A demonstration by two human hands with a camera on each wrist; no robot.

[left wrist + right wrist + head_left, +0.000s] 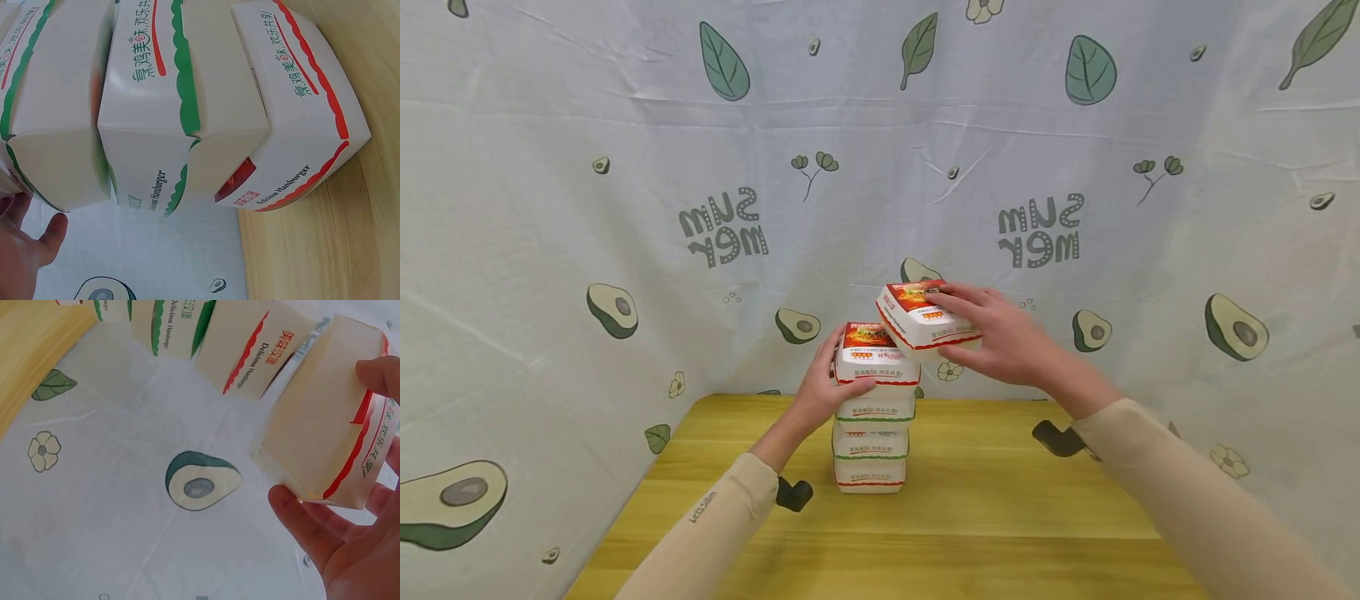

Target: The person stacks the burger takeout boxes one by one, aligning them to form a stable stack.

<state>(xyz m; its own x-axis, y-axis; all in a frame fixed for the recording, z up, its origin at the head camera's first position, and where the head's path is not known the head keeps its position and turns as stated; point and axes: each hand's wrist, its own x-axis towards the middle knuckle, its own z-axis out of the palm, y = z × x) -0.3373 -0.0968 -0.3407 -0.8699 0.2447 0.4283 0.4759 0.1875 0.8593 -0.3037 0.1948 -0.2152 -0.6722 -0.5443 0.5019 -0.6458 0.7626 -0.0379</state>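
Note:
Several white cardboard hamburger boxes stand in a stack [871,446], some with green and some with red wavy trim. My left hand [820,387] grips the top box [876,367], its thumb across the front. In the left wrist view that hand [25,250] shows at the left edge, below the upper boxes. My right hand [1000,333] holds another hamburger box [917,321] with red trim, tilted, just above and right of the stack. The right wrist view shows this box's plain base [319,419] between thumb and fingers; whether it touches the stack I cannot tell.
The stack stands on a yellow wood-grain table [1015,500], near its back edge. A pale cloth [880,167] printed with avocados and leaves hangs behind and at both sides. Black wrist mounts [793,494] show at both sleeves.

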